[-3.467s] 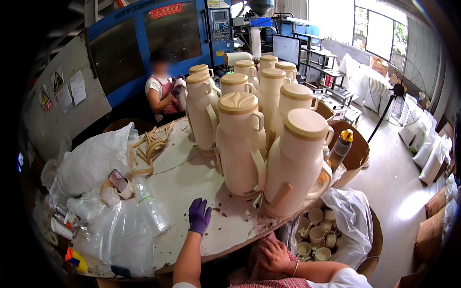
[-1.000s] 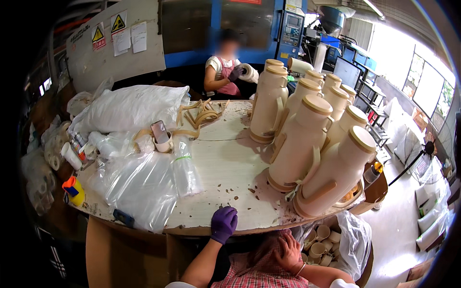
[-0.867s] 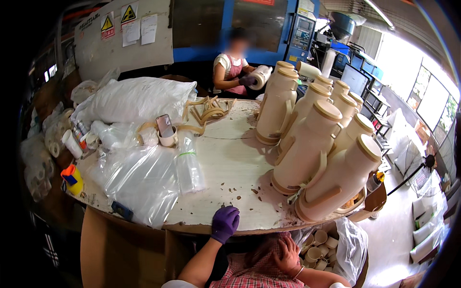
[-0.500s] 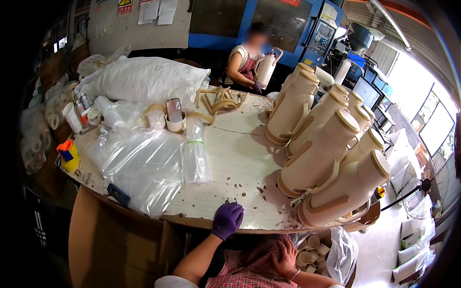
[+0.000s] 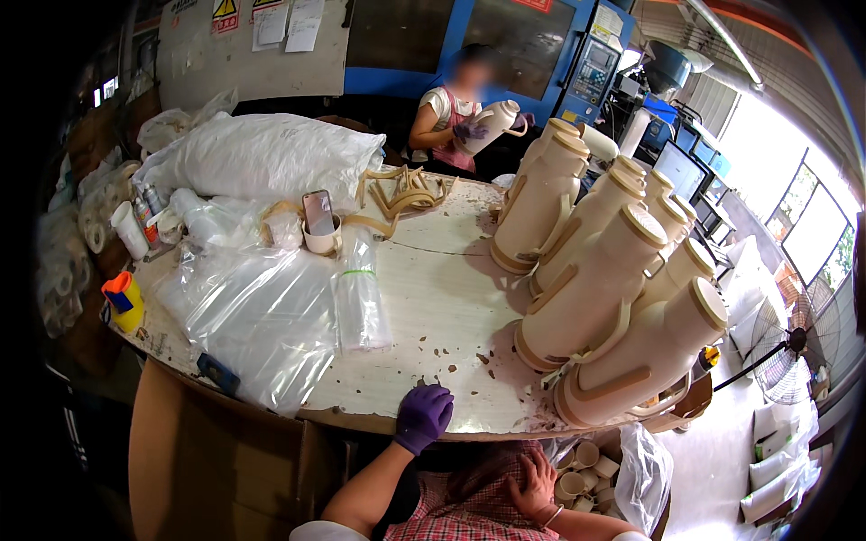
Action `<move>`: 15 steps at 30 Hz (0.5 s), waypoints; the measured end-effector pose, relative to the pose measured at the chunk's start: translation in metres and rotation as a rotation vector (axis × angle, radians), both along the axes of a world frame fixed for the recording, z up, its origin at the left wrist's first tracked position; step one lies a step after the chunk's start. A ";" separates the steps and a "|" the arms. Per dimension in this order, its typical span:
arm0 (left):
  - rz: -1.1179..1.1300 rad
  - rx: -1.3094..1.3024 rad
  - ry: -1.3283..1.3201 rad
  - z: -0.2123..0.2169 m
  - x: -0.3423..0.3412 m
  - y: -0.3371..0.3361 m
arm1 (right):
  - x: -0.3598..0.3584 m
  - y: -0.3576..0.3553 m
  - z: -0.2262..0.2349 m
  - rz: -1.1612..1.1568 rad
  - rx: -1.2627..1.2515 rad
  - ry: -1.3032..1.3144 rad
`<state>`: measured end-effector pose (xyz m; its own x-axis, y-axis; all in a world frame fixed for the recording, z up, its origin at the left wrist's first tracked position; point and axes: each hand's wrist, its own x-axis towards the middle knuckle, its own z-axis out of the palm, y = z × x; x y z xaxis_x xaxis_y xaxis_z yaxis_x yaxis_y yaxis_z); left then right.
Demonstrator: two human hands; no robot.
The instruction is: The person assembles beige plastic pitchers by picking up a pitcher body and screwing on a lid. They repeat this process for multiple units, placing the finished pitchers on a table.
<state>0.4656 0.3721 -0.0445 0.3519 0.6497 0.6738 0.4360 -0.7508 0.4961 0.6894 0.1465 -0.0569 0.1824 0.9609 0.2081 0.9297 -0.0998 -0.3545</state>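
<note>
My left hand (image 5: 424, 417), in a purple glove, rests curled in a fist on the near edge of the white table (image 5: 424, 325). Nothing shows in its fingers. Bare and spread out, my right hand (image 5: 534, 485) lies flat on my red checked apron (image 5: 460, 505) and holds nothing. To the right on the table stand several beige vacuum jugs (image 5: 591, 288) with tan lids and side handles. The nearest jug (image 5: 636, 365) appears tilted, close to the table's front edge. Clear plastic bags (image 5: 257, 316) lie spread to the left of my gloved hand.
Across the table a person (image 5: 451, 113) in purple gloves holds another jug (image 5: 492, 126). A phone (image 5: 317, 212) stands in a cup (image 5: 323, 239). Behind lie tan straps (image 5: 410, 194) and a white sack (image 5: 262, 153). Below right is a box of small cups (image 5: 577, 478); a fan (image 5: 796, 341) stands beyond.
The person across the table has raised and tilted the jug, with both gloved hands now on it. My hands have stayed in place; the view has shifted slightly.
</note>
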 end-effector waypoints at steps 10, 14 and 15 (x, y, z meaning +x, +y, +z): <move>-0.002 0.013 0.004 -0.001 0.001 0.000 | 0.001 -0.003 0.004 0.005 -0.019 -0.020; 0.002 0.016 0.016 -0.002 0.002 0.001 | 0.002 -0.003 0.004 0.013 -0.004 -0.010; 0.002 0.012 0.018 -0.001 0.002 0.000 | 0.002 -0.003 0.004 0.013 -0.002 -0.003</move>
